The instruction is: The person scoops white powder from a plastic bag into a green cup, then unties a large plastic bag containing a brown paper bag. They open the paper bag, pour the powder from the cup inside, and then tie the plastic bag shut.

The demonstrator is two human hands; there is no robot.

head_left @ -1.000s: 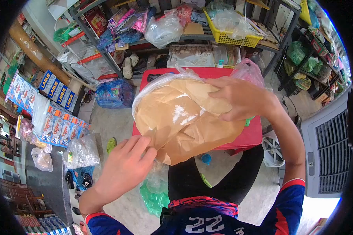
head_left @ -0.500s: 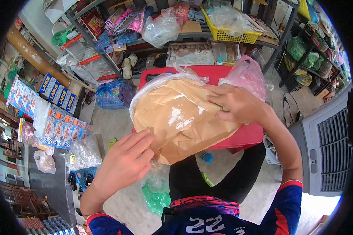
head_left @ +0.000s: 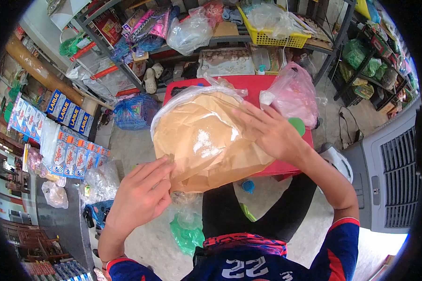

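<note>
Brown paper (head_left: 187, 126) with crumpled folds lies in a round shape on the red table (head_left: 253, 86), with a clear plastic rim (head_left: 166, 110) along its far and left edge. White powder (head_left: 205, 144) is spread in a patch at its middle. My left hand (head_left: 143, 192) holds the paper's near left edge, thumb and fingers together. My right hand (head_left: 276, 136) rests over the paper's right side, fingers stretched out and slightly apart. A pink plastic bag (head_left: 293, 93) stands at the table's right, and a green round thing (head_left: 296, 125) shows just beyond my right hand.
Behind the table is a metal shelf (head_left: 220, 40) with bags and a yellow basket (head_left: 276, 38). A grey air cooler (head_left: 389, 168) stands at the right. Drink cartons (head_left: 72, 152) are stacked at the left. A green bag (head_left: 187, 234) and blue cup (head_left: 248, 186) lie on the floor.
The paper's near edge has drawn back from my lap and the paper has shifted a little left. My right hand has moved left and flattened. The green round thing has come into view.
</note>
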